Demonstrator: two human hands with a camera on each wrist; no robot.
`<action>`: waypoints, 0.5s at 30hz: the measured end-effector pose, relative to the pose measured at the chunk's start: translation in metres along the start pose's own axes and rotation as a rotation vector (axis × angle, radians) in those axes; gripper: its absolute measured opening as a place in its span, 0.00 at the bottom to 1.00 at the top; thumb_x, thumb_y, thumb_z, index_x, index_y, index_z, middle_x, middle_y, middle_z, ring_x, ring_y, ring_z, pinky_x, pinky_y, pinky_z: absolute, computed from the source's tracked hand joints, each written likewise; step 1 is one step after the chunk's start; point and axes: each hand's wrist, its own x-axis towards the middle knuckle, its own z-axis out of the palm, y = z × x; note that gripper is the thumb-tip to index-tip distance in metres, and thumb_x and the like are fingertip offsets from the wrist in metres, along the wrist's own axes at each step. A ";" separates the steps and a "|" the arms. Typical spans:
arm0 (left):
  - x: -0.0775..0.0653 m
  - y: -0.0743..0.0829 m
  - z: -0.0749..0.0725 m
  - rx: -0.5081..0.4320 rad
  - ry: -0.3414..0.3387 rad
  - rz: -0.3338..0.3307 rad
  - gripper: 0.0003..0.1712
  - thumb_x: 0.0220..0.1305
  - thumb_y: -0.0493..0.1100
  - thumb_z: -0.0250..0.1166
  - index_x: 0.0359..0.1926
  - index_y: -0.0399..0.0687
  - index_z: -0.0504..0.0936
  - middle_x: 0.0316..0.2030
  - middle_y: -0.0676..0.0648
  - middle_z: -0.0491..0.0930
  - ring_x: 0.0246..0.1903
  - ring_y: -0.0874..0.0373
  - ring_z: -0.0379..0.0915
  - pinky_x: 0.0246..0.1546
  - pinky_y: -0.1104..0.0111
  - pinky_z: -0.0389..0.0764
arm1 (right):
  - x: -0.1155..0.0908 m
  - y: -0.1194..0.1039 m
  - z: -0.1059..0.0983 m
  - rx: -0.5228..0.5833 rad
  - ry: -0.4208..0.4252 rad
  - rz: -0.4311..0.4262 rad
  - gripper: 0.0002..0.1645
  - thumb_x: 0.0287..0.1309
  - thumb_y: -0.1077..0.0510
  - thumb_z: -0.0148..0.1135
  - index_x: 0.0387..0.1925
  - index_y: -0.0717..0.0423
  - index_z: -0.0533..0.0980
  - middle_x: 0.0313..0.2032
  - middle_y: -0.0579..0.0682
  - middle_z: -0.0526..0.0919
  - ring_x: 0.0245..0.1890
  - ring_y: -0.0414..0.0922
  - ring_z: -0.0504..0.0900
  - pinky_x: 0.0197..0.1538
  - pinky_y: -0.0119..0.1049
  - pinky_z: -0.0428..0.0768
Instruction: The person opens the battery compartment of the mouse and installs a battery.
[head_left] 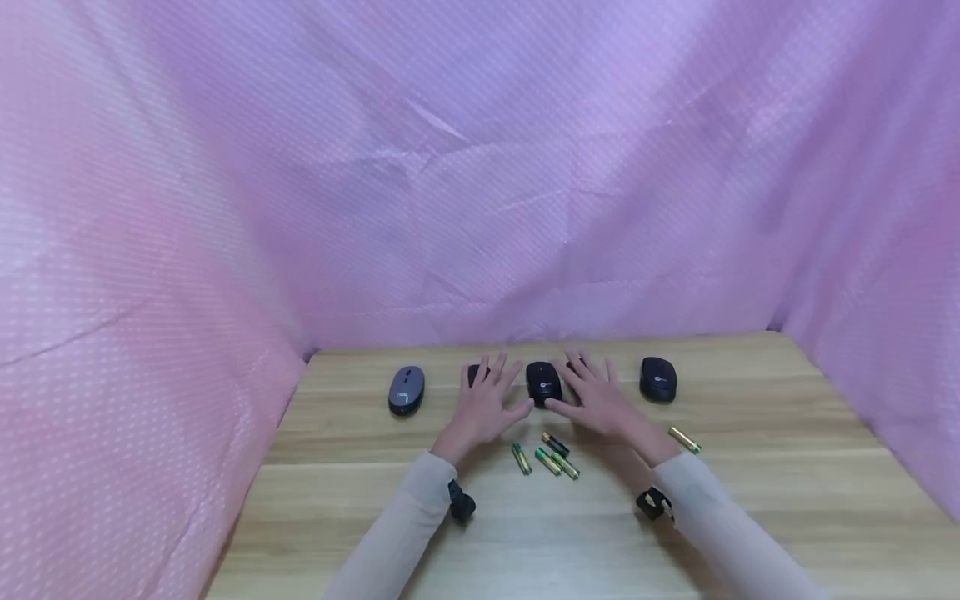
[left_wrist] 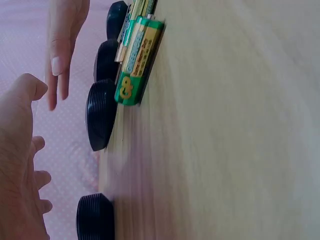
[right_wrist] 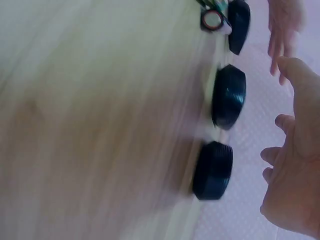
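Both hands are spread above the far part of the table, fingers extended and holding nothing. Under the fingers of my left hand (head_left: pixel 482 408) lies a dark mouse (head_left: pixel 477 374), partly covered. My right hand (head_left: pixel 598 405) partly hides another dark mouse (head_left: pixel 576 365). Between the two thumbs sits a black mouse (head_left: pixel 543 382). In the left wrist view, a gap shows between the left hand (left_wrist: pixel 17 150) and the mice. Closer to the person, below the hands, lie several green-and-gold batteries (head_left: pixel 547 461) and a black-and-gold battery (head_left: pixel 556 444).
A grey mouse (head_left: pixel 407 389) stands at the left of the row and a black mouse (head_left: pixel 658 378) at its right. One more battery (head_left: pixel 685 440) lies beside the right forearm. Pink sheeting (head_left: pixel 525 208) hangs around the wooden table (head_left: pixel 337 483).
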 end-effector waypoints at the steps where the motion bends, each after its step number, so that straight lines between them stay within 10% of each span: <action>1: 0.000 0.001 0.000 -0.003 -0.001 0.001 0.44 0.72 0.71 0.51 0.81 0.66 0.50 0.82 0.47 0.44 0.80 0.38 0.37 0.76 0.33 0.37 | -0.001 0.003 -0.002 0.005 0.003 0.009 0.50 0.68 0.30 0.54 0.80 0.48 0.53 0.80 0.62 0.49 0.80 0.65 0.44 0.74 0.75 0.36; 15: 0.002 0.016 0.011 -0.090 -0.006 0.017 0.45 0.71 0.66 0.56 0.82 0.62 0.50 0.82 0.45 0.44 0.81 0.41 0.36 0.77 0.35 0.37 | -0.035 0.073 -0.050 0.071 -0.017 0.262 0.46 0.66 0.49 0.65 0.77 0.58 0.56 0.74 0.79 0.49 0.71 0.80 0.49 0.69 0.78 0.54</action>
